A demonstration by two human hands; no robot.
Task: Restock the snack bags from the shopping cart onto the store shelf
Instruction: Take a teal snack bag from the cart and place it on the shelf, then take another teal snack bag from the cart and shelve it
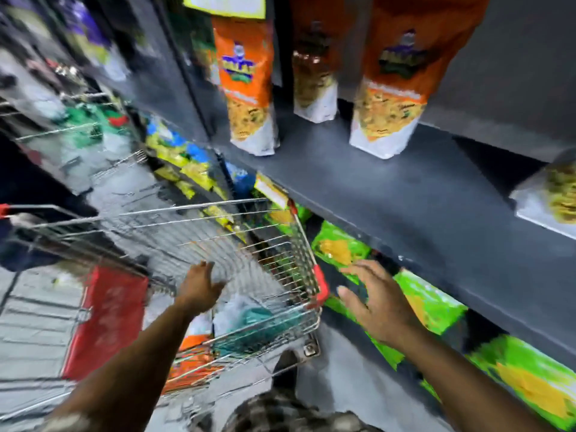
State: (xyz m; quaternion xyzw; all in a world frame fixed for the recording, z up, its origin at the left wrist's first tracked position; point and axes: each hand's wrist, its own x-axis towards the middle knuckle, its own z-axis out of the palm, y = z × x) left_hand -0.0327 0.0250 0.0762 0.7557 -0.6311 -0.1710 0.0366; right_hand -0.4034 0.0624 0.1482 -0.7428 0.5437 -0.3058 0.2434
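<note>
Head view, blurred: snack bags lie low in the shopping cart. Left hand reaches in, empty, fingers spread; right hand open beside the rim. Risk: wire snagging a bag; standing bags on the shelf toppling.

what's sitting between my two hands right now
In the head view, the shopping cart's near corner, wire rim with a red plastic bumper, lies between the left hand over the basket and the right hand by the green bags.

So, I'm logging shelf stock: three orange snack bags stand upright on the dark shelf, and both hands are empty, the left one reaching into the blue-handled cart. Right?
Nearly. The head view shows the cart has red trim, not blue. Three orange snack bags do stand on the shelf; left hand and right hand are empty.
</note>
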